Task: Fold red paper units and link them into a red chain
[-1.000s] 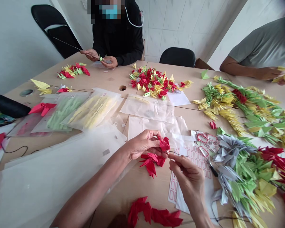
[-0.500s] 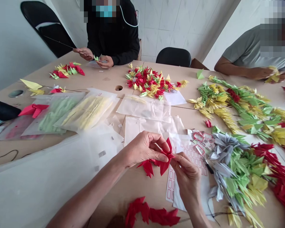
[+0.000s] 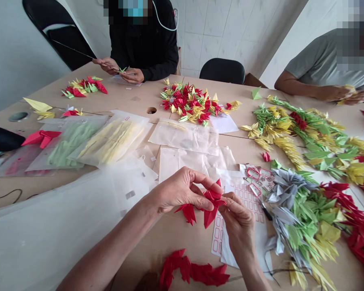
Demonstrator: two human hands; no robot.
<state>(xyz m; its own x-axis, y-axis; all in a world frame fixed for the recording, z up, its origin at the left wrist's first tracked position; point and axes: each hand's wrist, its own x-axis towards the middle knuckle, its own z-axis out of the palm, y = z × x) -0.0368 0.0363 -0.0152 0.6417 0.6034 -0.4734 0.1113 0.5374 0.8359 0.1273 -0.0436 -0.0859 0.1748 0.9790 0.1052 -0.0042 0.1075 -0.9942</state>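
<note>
My left hand (image 3: 178, 190) and my right hand (image 3: 238, 220) meet over the table's near middle, both pinching a string of red folded paper cranes (image 3: 210, 202). A few red cranes hang from it down to the wood. A second strand of red cranes (image 3: 194, 273) lies near the table's front edge. Under my right hand lies a sheet of red-bordered stickers (image 3: 251, 202).
Plastic bags of green and yellow paper (image 3: 100, 139) lie at left. Piles of coloured cranes (image 3: 194, 103) and long crane garlands (image 3: 309, 133) cover the middle and right. A person in black (image 3: 142, 40) works across the table, another in grey (image 3: 321, 64) at right.
My right hand rose to meet my left, and both now pinch the red crane string. The view shifted slightly right.
</note>
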